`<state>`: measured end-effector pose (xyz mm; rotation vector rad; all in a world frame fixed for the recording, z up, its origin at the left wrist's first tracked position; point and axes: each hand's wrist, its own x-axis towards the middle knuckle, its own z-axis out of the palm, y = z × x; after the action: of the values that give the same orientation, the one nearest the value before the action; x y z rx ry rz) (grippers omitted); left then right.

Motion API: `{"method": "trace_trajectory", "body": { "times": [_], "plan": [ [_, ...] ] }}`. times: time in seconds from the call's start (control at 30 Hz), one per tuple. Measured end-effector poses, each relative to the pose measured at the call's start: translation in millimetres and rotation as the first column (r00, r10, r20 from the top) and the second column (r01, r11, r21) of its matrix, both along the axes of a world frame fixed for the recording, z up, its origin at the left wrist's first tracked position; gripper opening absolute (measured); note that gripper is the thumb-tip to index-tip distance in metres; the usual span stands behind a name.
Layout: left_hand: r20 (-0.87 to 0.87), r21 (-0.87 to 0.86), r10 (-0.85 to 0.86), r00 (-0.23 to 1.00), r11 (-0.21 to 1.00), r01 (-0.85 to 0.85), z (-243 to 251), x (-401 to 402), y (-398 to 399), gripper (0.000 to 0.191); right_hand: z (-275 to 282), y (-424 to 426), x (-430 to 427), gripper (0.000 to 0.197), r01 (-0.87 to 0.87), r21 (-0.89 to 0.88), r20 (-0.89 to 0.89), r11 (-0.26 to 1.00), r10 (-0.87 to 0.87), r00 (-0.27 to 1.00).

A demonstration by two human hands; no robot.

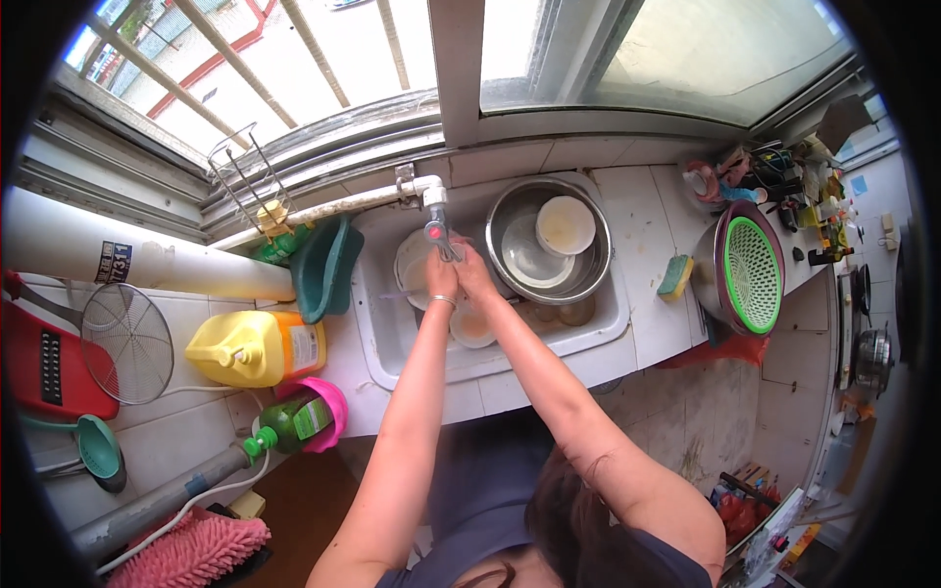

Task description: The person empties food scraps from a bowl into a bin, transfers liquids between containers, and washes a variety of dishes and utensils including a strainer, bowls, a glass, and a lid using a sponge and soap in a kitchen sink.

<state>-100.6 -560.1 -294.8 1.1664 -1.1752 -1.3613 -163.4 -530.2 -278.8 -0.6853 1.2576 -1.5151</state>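
Note:
My left hand (442, 278) and my right hand (475, 275) meet under the metal tap (437, 234) over the sink (375, 334). The tap hides part of the fingers, so whether they hold anything is unclear. A metal bangle (442, 299) circles my left wrist. White dishes (410, 268) lie in the basin left of my hands, and a small white bowl (473, 328) lies below them. To the right sits a stainless steel basin (512, 284) with a white bowl (564, 226) and another pale dish (535, 253) inside.
A sponge (675, 277) and a green colander (757, 273) are on the right counter. At left stand a teal plastic container (323, 272), a yellow jug (231, 349), and a green bottle (294, 424) in a pink holder. A wire skimmer (126, 344) hangs on the tiled wall.

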Motion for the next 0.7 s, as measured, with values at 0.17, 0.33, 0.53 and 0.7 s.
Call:
{"method": "trace_trajectory", "body": {
  "times": [0.17,0.33,0.53,0.7],
  "plan": [
    [-0.144,0.147,0.162,0.976,0.979,-0.141,27.3,-24.2,28.9,0.044,-1.0,-3.1,-18.2,0.047,0.038,0.086,0.201,0.996,-0.055,0.978],
    [-0.39,0.503,0.188,0.902,0.863,0.038,-6.4,7.4,24.5,0.049,12.7,-4.9,-6.2,0.039,-0.167,0.246,0.356,0.955,0.071,0.932],
    [-0.409,0.597,0.261,0.874,0.801,0.041,13.5,14.8,42.7,0.06,-3.2,18.4,-1.4,0.036,-0.08,0.177,0.271,0.981,0.029,0.962],
    [-0.48,0.579,0.11,0.87,0.785,0.22,7.5,22.2,48.5,0.065,10.7,20.6,-8.7,0.065,-0.194,0.39,0.193,0.9,0.126,0.973]
  ]
}}
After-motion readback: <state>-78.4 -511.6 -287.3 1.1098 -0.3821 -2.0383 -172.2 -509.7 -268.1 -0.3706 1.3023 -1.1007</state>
